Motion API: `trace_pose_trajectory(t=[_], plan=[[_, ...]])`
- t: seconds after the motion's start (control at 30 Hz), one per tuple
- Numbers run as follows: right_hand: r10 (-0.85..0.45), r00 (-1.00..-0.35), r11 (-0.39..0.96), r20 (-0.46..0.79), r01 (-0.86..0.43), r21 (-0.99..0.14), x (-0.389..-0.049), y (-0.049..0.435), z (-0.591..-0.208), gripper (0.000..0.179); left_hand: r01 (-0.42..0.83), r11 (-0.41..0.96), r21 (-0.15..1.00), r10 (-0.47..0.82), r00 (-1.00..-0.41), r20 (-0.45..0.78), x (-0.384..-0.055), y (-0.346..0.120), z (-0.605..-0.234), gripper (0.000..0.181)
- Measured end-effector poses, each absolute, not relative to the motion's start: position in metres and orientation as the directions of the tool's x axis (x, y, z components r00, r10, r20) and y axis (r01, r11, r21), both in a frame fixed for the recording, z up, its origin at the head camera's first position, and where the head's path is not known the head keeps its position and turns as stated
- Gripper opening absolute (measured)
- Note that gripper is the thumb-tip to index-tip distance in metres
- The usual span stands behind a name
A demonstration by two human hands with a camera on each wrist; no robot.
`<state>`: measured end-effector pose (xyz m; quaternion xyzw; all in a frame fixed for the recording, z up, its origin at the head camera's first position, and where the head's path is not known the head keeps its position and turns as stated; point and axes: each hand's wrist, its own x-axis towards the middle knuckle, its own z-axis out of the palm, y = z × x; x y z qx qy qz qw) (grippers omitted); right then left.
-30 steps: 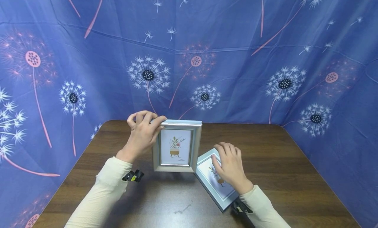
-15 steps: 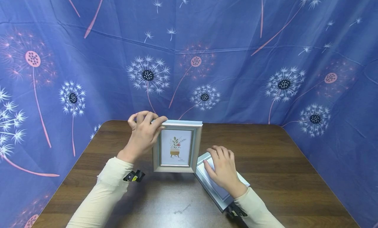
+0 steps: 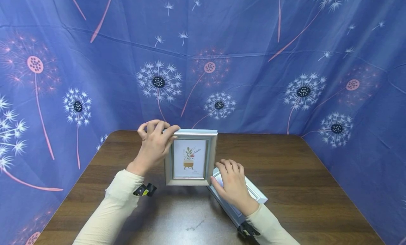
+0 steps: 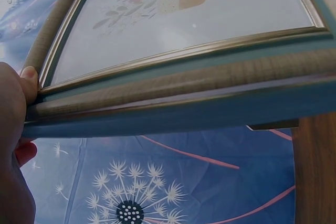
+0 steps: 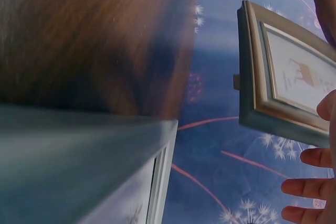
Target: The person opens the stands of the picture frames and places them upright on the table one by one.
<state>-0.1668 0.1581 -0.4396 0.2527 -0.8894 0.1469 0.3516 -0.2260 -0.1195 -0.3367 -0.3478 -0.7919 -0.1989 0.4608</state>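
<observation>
My left hand pinches the upper left corner of a beige and blue picture frame, thumb in front. Held upright, the frame faces me and shows a potted plant print. In the left wrist view, the thumb presses its corner, and the frame's side runs across the view. A second, pale blue picture frame lies slanted at the right, partly hidden by my right hand. That hand hovers over it with fingers spread, fingertips close to the upright frame's right edge. The right wrist view shows the fingers apart, holding nothing.
A brown wooden table lies beneath both frames. Behind it hangs a blue cloth printed with dandelions. The second frame's far corner overlaps the upright frame's lower right corner in the head view.
My right hand has moved left and slightly down across the lying frame, toward the upright one, uncovering the lying frame's right side. The left hand and its frame have barely moved.
</observation>
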Motion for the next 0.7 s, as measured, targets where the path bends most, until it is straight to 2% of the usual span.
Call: trace_pose_trajectory(t=[0.33,0.57,0.7], plan=[[-0.338,-0.632,0.848,0.697,-0.526,-0.065,-0.165,0.148,-0.445,0.049,0.73,0.683,0.01,0.347,-0.337,0.875,-0.225,-0.119,-0.337,0.039],[-0.335,-0.592,0.839,0.733,-0.542,-0.053,-0.168,0.145,-0.449,0.05,0.726,0.688,0.025,0.332,-0.345,0.878,-0.224,-0.119,-0.337,0.024],[-0.341,-0.579,0.834,0.741,-0.55,-0.046,-0.168,0.144,-0.448,0.05,0.719,0.694,0.033,0.328,-0.357,0.875,-0.224,-0.12,-0.336,0.023]])
